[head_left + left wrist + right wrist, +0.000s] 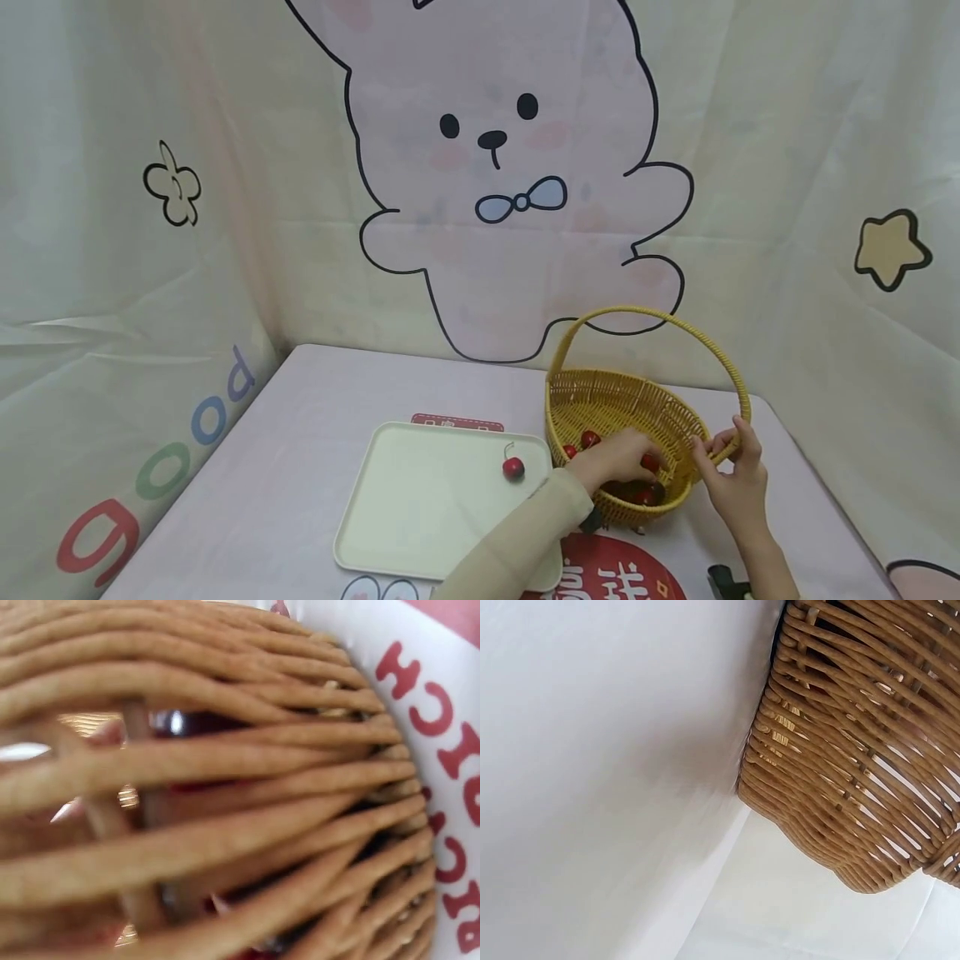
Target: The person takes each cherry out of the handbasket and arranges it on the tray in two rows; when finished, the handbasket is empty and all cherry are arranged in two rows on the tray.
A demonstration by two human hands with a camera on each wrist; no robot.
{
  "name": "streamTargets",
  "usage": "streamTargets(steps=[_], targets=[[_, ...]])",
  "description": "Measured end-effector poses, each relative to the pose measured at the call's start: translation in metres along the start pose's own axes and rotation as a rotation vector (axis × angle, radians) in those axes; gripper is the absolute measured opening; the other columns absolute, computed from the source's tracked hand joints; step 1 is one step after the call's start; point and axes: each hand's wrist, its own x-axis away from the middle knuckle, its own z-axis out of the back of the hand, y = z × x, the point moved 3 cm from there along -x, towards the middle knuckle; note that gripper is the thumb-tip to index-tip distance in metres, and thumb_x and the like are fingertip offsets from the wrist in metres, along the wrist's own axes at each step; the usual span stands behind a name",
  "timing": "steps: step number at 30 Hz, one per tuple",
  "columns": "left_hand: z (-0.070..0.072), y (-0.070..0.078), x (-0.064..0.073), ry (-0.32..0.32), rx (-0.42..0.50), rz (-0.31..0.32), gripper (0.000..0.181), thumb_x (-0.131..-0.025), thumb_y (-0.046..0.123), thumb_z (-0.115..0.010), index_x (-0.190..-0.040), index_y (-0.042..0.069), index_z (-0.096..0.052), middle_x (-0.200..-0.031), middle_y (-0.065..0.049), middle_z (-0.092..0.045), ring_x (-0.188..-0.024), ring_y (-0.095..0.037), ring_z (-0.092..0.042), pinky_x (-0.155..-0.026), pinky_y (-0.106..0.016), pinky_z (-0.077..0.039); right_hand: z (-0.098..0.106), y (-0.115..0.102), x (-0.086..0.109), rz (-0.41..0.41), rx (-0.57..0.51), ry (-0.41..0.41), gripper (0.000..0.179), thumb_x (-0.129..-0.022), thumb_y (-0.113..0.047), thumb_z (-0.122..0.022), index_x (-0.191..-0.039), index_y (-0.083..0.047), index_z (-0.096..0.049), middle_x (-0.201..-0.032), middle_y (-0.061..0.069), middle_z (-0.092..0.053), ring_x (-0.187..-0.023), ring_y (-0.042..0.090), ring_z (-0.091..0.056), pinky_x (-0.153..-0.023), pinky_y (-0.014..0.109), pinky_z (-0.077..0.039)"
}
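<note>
A yellow wicker basket (622,400) with a tall arched handle (637,310) stands at the right of the table, several dark red cherries (590,438) inside it. My left hand (618,457) reaches over the near rim into the basket, fingers bent down among the cherries; its fingertips are partly hidden, so a grip cannot be made out. At the basket's right side my right hand (738,483) grips the foot of the handle between thumb and fingers. Both wrist views show the woven basket wall (225,765) (855,735) up close, without either hand.
Left of the basket lies a pale rectangular tray (435,500), a single stemmed cherry (513,468) near its right side. A red printed circle (615,571) marks the tablecloth in front of the basket. Printed curtains (787,250) hang around the table.
</note>
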Motion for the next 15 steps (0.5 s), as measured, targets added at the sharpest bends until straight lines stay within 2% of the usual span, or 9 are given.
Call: streamTargets(steps=[3, 10, 15], targets=[[-0.0011, 0.0006, -0.0045, -0.015, 0.026, -0.006, 0.023, -0.085, 0.029, -0.066, -0.108, 0.025, -0.069, -0.103, 0.019, -0.065, -0.094, 0.009, -0.053, -0.081, -0.003, -0.037, 0.0002, 0.0003, 0.0, -0.006, 0.004, -0.002, 0.061, -0.091, -0.042, -0.049, -0.127, 0.002, -0.025, -0.081, -0.003, -0.037, -0.077, -0.011, -0.04, -0.074, 0.0, -0.035], [-0.0031, -0.0011, -0.0072, -0.088, 0.116, 0.05, 0.02, -0.086, 0.03, -0.065, -0.105, 0.026, -0.069, -0.097, 0.02, -0.064, -0.085, 0.009, -0.052, -0.078, -0.004, -0.039, -0.0018, 0.0027, 0.0017, 0.001, -0.007, 0.007, 0.061, -0.091, -0.039, -0.051, -0.127, 0.002, -0.025, -0.081, -0.003, -0.038, -0.076, -0.009, -0.04, -0.074, 0.001, -0.034], [-0.0018, -0.0015, -0.0054, -0.094, 0.075, 0.037, 0.019, -0.087, 0.026, -0.064, -0.106, 0.025, -0.069, -0.099, 0.018, -0.064, -0.088, 0.009, -0.053, -0.079, -0.005, -0.039, -0.002, 0.0042, 0.0025, 0.009, -0.011, 0.015, 0.061, -0.091, -0.039, -0.051, -0.127, 0.002, -0.025, -0.081, -0.002, -0.039, -0.075, -0.008, -0.04, -0.072, 0.001, -0.034]])
